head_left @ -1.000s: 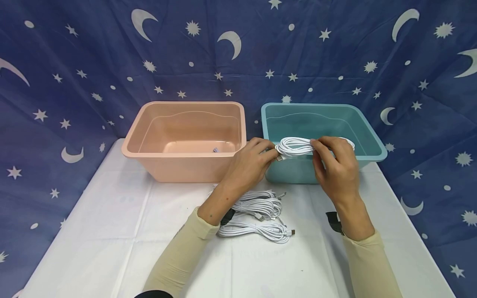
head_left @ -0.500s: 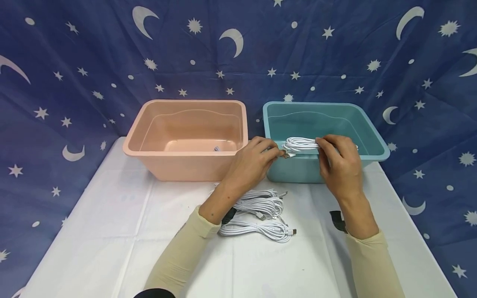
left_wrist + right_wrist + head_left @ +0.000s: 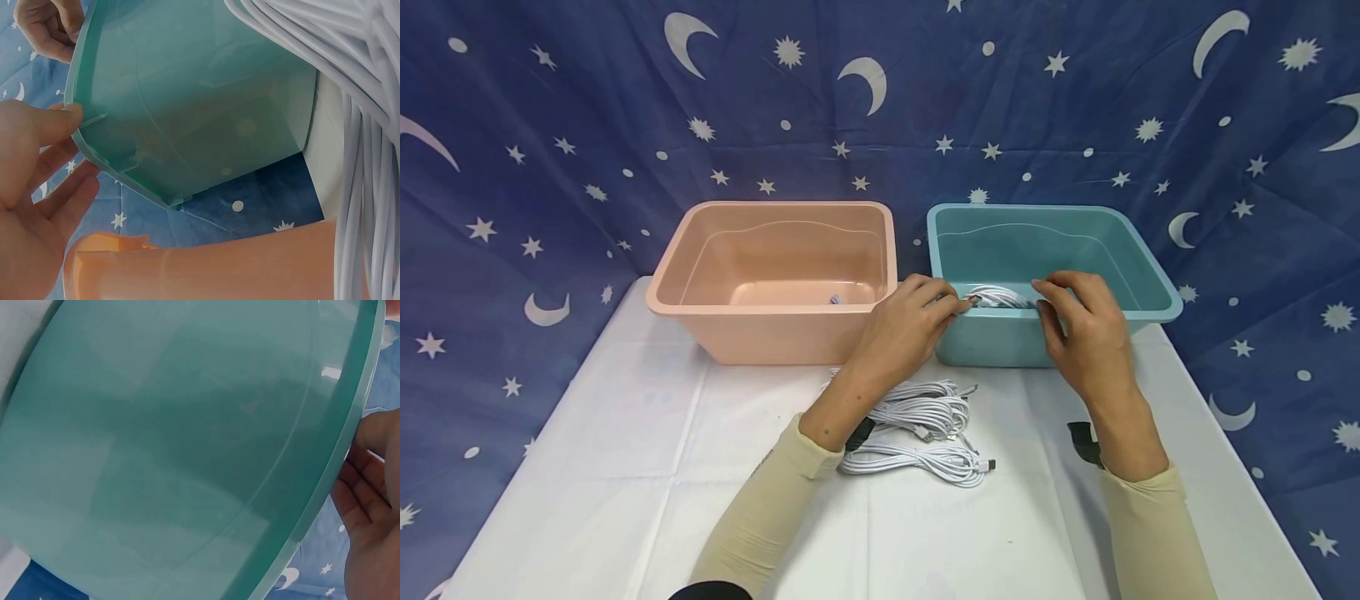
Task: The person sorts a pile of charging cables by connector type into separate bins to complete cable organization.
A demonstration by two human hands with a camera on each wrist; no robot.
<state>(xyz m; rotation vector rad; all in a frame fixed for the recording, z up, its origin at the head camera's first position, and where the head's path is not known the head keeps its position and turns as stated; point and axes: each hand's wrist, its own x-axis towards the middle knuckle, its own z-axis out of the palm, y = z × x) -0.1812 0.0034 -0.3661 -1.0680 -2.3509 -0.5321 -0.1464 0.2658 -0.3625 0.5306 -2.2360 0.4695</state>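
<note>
A coiled white USB cable (image 3: 997,297) lies inside the teal bin (image 3: 992,337), just behind its front rim and partly hidden by it. My left hand (image 3: 910,321) is at the bin's front left corner; in the left wrist view its thumb and fingers lie along the rim, apart from each other. My right hand (image 3: 1086,329) hovers by the front rim with thumb and fingers loosely bent, nothing seen between them. In the head view, several more bundled white cables (image 3: 921,410) lie on the table below my left forearm.
A peach bin (image 3: 775,337) stands left of the teal one, with a small greyish item (image 3: 835,299) inside near its front. White cloth (image 3: 625,500) covers the table. A blue curtain (image 3: 820,100) with moons and stars hangs behind.
The cable coil, held by both hands above the teal bin's front rim earlier, has dropped down into the bin. Both hands have let it go and stay near the rim.
</note>
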